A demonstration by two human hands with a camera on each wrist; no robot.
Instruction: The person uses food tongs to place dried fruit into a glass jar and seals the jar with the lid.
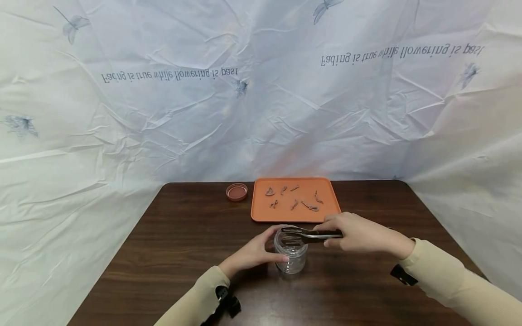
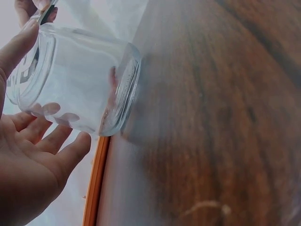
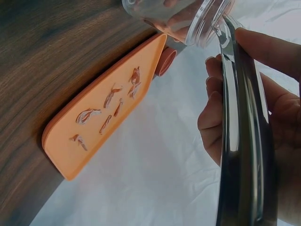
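Clear jar (image 1: 292, 264), one, glassy and round, with a ringed neck and no lid on it; upright or nearly so at the dark wood table (image 1: 171, 253), set between the person's two hands.

Left hand (image 1: 254, 251): grasping the jar. Thumb on the near side, fingers spread along the far side; the gap between them is as wide as the jar, and the palm stands away from the wall.

Right hand (image 1: 359, 233): grasping metal tongs (image 1: 322, 234), dark and shiny, thumb on one side of the handle and curled fingers on the other. The slotted end lies over the jar's mouth. How far the tongs are spread, and whether they pinch anything or touch the rim, I cannot tell.

Position: jar within the left hand's grip, below the tong ends, just left of the right hand.

Orange tray (image 1: 261, 213), one, rounded corners, beyond the jar toward the table's far edge. On it I count seven small brownish twisted pieces (image 1: 310, 206), scattered apart.

Reddish round lid (image 1: 237, 192), one, flat on the table just left of the tray.

Pale printed sheet (image 1: 261, 131), hung behind the table.
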